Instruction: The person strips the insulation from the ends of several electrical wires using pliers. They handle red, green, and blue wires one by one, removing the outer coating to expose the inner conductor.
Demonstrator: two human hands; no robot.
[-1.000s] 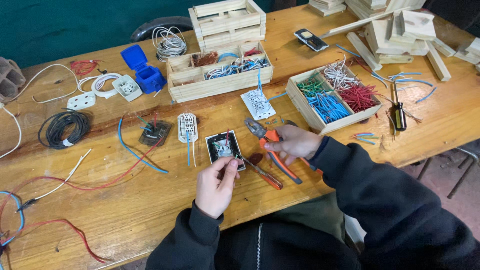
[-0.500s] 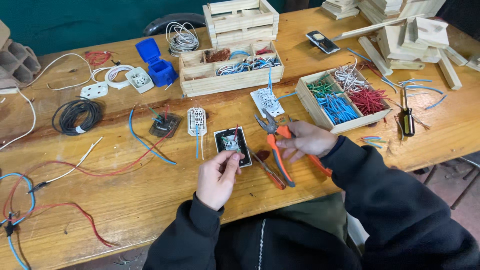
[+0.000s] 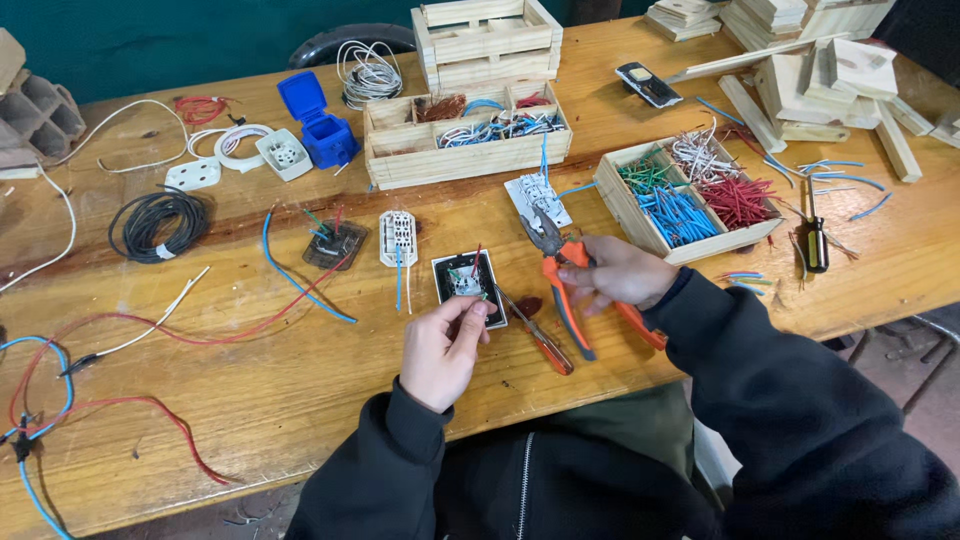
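Note:
My left hand (image 3: 445,345) rests on the wooden table (image 3: 300,400), its fingertips on the near edge of a black square switch module (image 3: 463,276) with red and green wires sticking out. My right hand (image 3: 620,270) grips orange-handled pliers (image 3: 560,275), jaws pointing away toward a white switch module (image 3: 537,199). An orange-handled screwdriver (image 3: 537,335) lies on the table between my hands.
A wooden tray (image 3: 680,200) of green, blue, red and white wire pieces sits right. A long wooden box (image 3: 465,140) of wires stands behind, with a blue box (image 3: 320,125), white sockets (image 3: 283,153), a black cable coil (image 3: 158,222), another screwdriver (image 3: 815,235) and wood blocks (image 3: 830,70) around.
The view has shifted slightly. My left hand has closed in on the black module's near edge; the right hand still holds the pliers in about the same place.

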